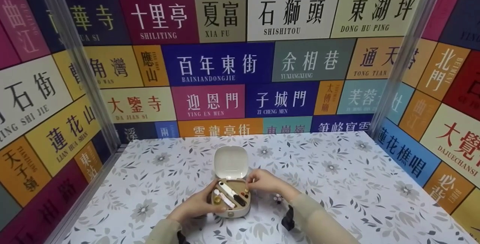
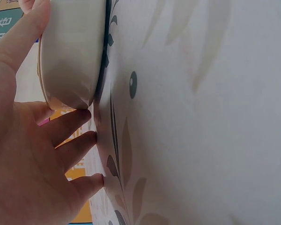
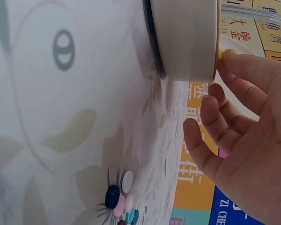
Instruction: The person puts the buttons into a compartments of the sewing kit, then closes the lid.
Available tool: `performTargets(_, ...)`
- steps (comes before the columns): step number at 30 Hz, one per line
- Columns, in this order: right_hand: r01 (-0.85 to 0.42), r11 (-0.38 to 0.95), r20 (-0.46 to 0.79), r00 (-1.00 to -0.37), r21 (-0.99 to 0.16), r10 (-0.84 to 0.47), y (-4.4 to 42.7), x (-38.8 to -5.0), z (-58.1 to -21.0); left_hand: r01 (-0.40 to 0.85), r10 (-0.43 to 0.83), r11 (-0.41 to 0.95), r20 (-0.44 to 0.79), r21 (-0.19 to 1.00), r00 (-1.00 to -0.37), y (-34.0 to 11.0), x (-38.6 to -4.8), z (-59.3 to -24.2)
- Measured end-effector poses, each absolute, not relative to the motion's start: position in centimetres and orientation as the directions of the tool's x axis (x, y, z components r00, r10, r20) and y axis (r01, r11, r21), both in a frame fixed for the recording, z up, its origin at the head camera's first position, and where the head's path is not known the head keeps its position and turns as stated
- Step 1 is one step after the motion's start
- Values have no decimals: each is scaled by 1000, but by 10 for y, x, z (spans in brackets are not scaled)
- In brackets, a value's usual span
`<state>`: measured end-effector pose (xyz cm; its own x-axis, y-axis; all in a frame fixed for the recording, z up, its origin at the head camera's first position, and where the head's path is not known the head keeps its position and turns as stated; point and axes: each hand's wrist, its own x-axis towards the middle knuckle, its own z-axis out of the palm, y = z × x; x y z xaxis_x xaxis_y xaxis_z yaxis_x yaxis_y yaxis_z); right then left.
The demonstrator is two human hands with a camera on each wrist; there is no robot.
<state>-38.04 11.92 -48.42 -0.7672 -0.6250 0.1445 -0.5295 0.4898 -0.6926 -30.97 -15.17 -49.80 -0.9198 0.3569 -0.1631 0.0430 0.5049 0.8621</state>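
A cream rounded case (image 1: 243, 212) stands on the table with its lid (image 1: 231, 162) raised at the back. Inside lie a slim white stick with a dark end (image 1: 227, 188), a pale pink patterned piece (image 1: 226, 200), a gold round piece (image 1: 217, 199) and small red bits. My left hand (image 1: 198, 203) holds the case's left side, thumb at the front and fingers along the wall. At the right rim, my right hand (image 1: 265, 181) pinches a small yellow thing (image 3: 221, 53) between thumb and index finger; its kind is hidden. The other right fingers are loosely bent beside the case.
Several small coloured, pill-like pieces (image 3: 113, 197) lie clustered on the table right of the case, near my right wrist. A white cloth with grey flowers (image 1: 144, 210) covers the table. Panels with printed signs (image 1: 217, 64) stand behind and along both sides, with clear corner strips.
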Motion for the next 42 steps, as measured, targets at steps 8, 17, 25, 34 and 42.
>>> performTargets(8, -511, 516, 119, -780, -688, -614, 116, -380, -487, 20, 363, 487, -182, 873, -914, -151, -309, -497)
performTargets(17, -496, 510, 108, -782, -703, -613, 116, -379, -488, 36, 359, 467, -153, 883, -921, -151, -310, -499)
performTargets(25, -491, 504, 119, -790, -711, -602, 116, -377, -490, 21, 372, 438, -160, 899, -914, -151, -309, -499)
performTargets(34, -496, 503, 126, -789, -708, -601, 116, -377, -489, 30, 367, 440, -149, 898, -918, -152, -308, -499)
performTargets(42, -479, 479, 130, -794, -735, -594, 127, -378, -486, 50, 369, 459, -139, 887, -919, -151, -309, -500)
